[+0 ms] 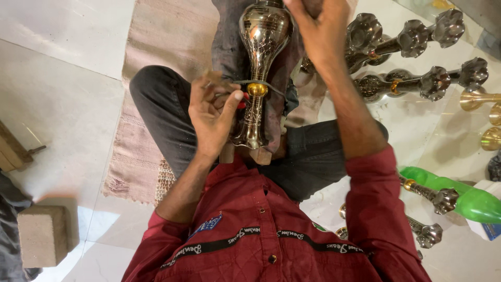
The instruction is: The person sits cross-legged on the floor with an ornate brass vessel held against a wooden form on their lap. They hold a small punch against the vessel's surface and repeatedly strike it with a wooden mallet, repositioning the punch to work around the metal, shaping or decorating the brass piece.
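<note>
Down on the white tiled floor (68, 104) a pale woven mat (162, 42) is spread out, its frayed edge showing at the lower left, and the person sits cross-legged on it in dark trousers and a red shirt. Across the lap lies a dark, stained cloth (227, 47), and on that cloth rests the brass vase (263, 36), bulb pointing away from the body, foot towards the chest. Its top runs out of the picture, so nothing of its inside can be seen. The foot sits against a small wooden block (262, 155).

Off to the right, a row of silvery metal pieces (417, 36) with flared, flower-like ends lies on the tiles, with two more (443, 198) nearer the sleeve and some brass ones (477, 99) cut off by the frame edge. A green plastic bottle (464, 196) lies beside them; what is in it cannot be made out. At the lower left stands a plain stone-coloured block (44, 235).

Now the hands. The left hand (209, 112) is at the vase's narrow neck, fingers curled together and pinching a small brownish scrap (211, 77), thumb pressed beside the golden ring (257, 89); something red (242, 102) peeks out behind the thumb, too hidden to name. The right hand (318, 23) is up near the bulb, balled into a fist, its top cut off; whether it grips anything cannot be told.
</note>
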